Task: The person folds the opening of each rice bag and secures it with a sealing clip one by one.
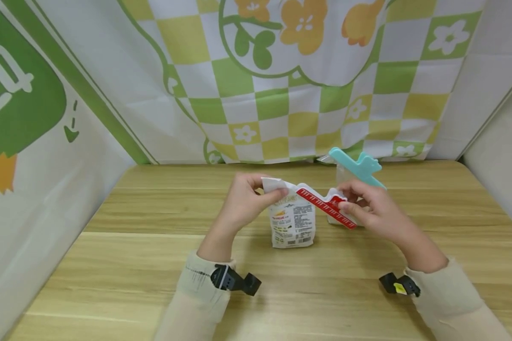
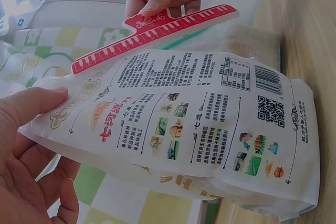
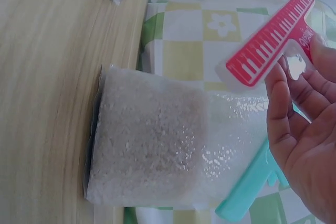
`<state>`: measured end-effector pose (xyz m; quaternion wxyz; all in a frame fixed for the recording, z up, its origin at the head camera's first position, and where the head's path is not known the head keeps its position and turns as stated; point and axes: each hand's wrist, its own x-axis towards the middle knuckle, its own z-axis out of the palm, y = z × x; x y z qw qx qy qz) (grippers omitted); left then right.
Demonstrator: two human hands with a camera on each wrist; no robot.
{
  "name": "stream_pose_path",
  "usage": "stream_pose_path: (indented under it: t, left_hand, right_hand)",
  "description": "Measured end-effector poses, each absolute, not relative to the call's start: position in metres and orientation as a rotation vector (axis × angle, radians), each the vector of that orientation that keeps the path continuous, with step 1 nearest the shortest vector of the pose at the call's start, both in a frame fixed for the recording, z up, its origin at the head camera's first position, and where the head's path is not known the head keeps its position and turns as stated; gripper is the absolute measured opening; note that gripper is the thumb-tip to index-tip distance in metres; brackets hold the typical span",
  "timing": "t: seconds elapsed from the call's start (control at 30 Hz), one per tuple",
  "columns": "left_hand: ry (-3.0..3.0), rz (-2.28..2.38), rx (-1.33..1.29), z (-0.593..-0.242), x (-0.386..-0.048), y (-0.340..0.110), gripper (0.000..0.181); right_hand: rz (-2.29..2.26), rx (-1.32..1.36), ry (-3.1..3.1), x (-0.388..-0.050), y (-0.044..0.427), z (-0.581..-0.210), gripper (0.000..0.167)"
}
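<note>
A white printed bag (image 1: 293, 225) stands upright on the wooden table. My left hand (image 1: 245, 199) pinches its top edge between thumb and fingers, the thumb (image 2: 39, 103) on the printed side. My right hand (image 1: 373, 206) grips the tab of a red-and-white bag clip (image 1: 324, 207) with piano-key markings. The clip slants beside the upper right of the white bag (image 2: 210, 114), one end close to its top edge. Whether the clip's jaws take in any of the bag I cannot tell.
Behind the right hand stands a clear bag of rice-like grains (image 3: 147, 140), with a turquoise clip (image 1: 358, 166) across its top. A checked, flowered cloth (image 1: 281, 94) hangs at the table's (image 1: 153, 208) back edge. A white printed panel (image 1: 47, 142) rises on the left.
</note>
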<state>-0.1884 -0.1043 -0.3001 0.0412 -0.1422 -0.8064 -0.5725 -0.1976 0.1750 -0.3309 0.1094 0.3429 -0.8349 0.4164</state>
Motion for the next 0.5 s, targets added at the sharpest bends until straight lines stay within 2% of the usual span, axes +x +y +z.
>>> stream_pose_path:
  t: [0.5]
  left_hand:
    - [-2.491, -1.736, -0.422, -0.2991, -0.1873, -0.1037, 0.016]
  right_hand:
    - [1.24, 0.994, -2.295, -0.1947, 0.1655, -0.3368, 0.023]
